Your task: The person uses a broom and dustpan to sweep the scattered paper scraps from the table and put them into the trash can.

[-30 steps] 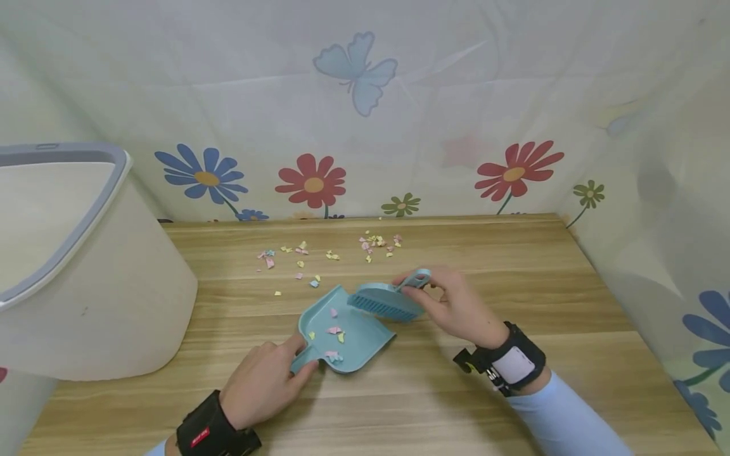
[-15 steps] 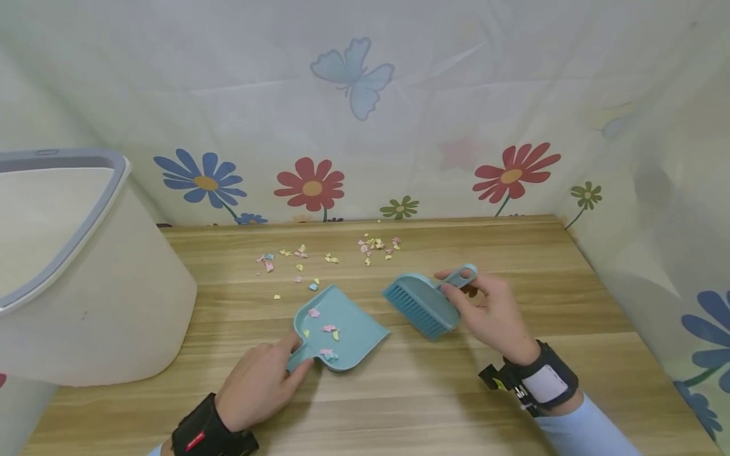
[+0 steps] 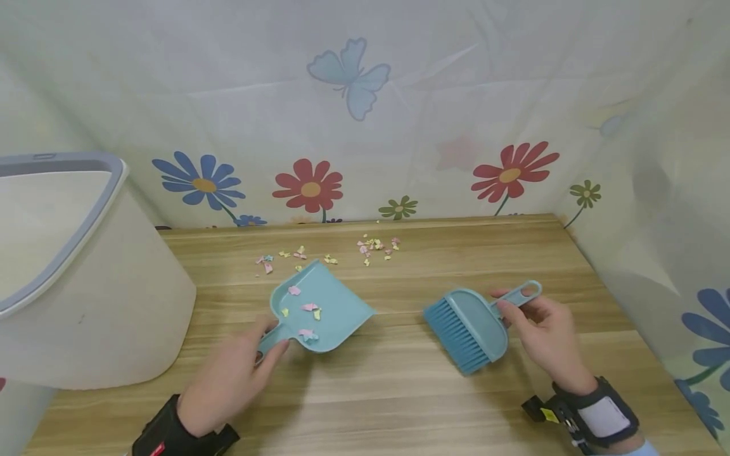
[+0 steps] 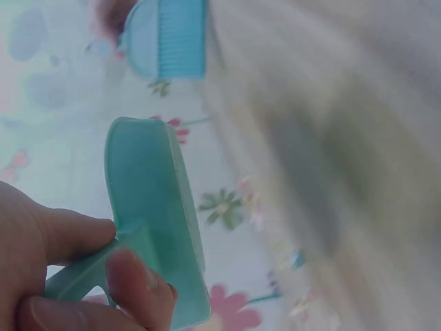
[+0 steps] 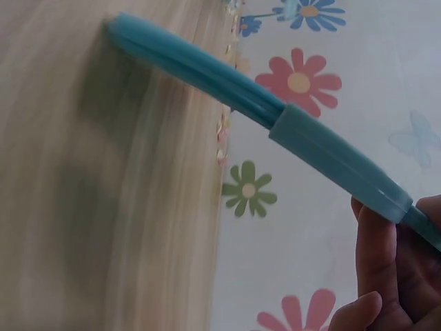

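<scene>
A blue dustpan (image 3: 336,313) carries several pink, yellow and blue paper scraps (image 3: 308,308). My left hand (image 3: 230,373) grips its short handle, thumb on the near side. In the left wrist view the dustpan (image 4: 141,179) is raised off the table. On the right, my right hand (image 3: 542,335) pinches the handle of a matching blue hand brush (image 3: 476,323), bristles pointing left and toward me. The right wrist view shows the brush (image 5: 337,162) edge-on above the wood, its handle between the fingers. Dustpan and brush are well apart.
More paper scraps (image 3: 373,246) lie scattered along the back of the wooden table (image 3: 399,405). A tall white bin (image 3: 102,285) with a grey rim stands at the left. A flowered curtain (image 3: 433,126) hangs behind and to the right.
The brush has moved off the dustpan's front edge, to the right and toward me, turning its bristles. The dustpan with its scraps has shifted left and lifted.
</scene>
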A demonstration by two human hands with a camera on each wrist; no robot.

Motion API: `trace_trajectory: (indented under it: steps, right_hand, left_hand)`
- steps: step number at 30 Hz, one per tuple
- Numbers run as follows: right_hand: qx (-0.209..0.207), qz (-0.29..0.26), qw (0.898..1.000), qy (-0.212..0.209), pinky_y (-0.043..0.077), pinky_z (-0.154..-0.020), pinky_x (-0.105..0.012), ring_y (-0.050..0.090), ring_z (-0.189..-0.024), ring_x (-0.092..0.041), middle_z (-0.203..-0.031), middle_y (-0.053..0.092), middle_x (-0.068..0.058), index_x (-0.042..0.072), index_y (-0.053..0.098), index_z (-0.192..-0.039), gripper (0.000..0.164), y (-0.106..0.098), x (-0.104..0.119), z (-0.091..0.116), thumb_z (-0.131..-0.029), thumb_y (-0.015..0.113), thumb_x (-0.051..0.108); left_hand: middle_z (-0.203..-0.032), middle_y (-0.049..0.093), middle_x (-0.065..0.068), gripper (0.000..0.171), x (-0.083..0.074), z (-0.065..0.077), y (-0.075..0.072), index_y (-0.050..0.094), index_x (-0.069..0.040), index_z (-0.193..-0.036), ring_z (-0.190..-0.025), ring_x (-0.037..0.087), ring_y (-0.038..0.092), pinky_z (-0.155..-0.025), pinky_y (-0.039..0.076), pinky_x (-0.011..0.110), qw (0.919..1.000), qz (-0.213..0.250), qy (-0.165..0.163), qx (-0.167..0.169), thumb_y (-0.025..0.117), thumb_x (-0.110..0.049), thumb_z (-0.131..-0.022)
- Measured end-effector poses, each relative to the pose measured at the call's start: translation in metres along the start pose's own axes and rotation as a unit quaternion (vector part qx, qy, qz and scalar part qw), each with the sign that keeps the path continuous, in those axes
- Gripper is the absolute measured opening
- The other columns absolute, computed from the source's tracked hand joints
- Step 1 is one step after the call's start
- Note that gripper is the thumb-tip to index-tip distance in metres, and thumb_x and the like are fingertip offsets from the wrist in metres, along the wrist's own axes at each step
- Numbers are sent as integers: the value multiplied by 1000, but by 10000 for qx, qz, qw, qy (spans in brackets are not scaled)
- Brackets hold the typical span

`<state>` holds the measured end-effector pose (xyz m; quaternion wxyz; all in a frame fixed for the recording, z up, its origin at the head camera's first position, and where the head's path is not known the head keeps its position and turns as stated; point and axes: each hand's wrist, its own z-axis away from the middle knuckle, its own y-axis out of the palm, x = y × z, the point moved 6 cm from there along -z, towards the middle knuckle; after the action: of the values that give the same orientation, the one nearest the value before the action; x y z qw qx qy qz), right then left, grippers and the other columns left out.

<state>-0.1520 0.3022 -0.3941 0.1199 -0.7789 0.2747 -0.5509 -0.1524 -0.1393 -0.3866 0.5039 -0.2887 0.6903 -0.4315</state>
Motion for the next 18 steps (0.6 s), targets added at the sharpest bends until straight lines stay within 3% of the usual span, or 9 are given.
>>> trace_trajectory:
  steps: [2,6,11,18]
  right_hand:
    - [-21,-126,9998,167,53,-68,-18,67,-73,-5,-95,74,19,-3,75,-113,17,-7,-9,5,-98,68,1]
    - [-94,-282,9977,604,55,-67,-19,68,-74,-3,-99,74,21,-9,71,-115,20,-16,-28,13,-100,66,3]
    - [-211,-331,9939,1029,55,-65,-20,67,-72,-4,-97,74,19,-6,72,-114,18,-23,-46,18,-100,66,4]
    - [-242,-218,9898,1389,55,-64,-22,67,-71,-5,-97,73,22,-10,70,-116,23,-26,-56,21,-102,65,8]
  left_hand:
    - [-58,41,-14,25,-1,2,-15,65,-11,-116,-49,-2,34,-46,30,21,9991,-110,230,-343,70,-30,-101]
    - [-62,52,-11,25,-5,9,-50,68,-7,-115,-51,-4,34,-46,31,20,9902,-339,674,-1174,75,-23,-96]
    - [-70,63,-4,28,-11,19,-92,69,-5,-116,-54,-3,38,-49,34,17,9761,-523,841,-1936,78,-14,-91]
    - [-64,60,0,31,-21,32,-143,73,-3,-114,-54,-5,37,-49,30,18,9522,-996,897,-2745,73,-28,-96]
